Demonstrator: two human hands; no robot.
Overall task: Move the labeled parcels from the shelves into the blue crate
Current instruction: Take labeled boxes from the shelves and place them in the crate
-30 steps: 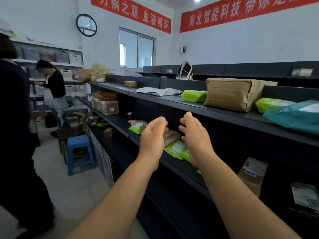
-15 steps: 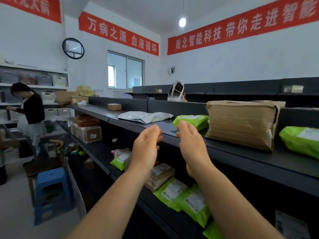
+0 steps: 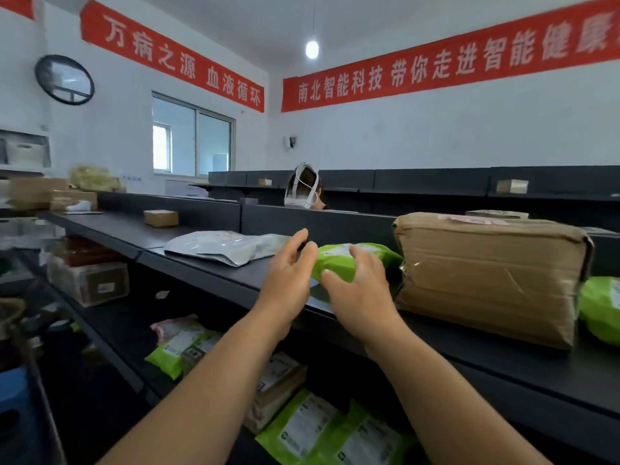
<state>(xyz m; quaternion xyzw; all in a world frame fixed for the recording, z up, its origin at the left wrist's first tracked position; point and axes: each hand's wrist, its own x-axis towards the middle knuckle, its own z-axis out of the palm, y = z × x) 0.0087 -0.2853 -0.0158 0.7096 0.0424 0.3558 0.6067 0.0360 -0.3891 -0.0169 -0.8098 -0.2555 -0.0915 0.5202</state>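
While both your arms reach over the top shelf (image 3: 214,268), your left hand (image 3: 288,280) sits at the near left end of the green parcel (image 3: 339,260), fingers loosely spread and straight; whether they touch it, cannot tell. Your right hand (image 3: 359,293) is spread over the parcel's near side, fingers curving onto the green wrap, thumb below; contact looks likely, but no firm grip shows. The parcel lies flat on the shelf, label up. Just right of your right hand: a large brown taped parcel (image 3: 486,276), touching the green one. Left of your left hand: a flat grey mailer (image 3: 221,246). Below your forearms, on the lower shelf: more green labeled parcels (image 3: 312,427) and a small brown box (image 3: 278,384).
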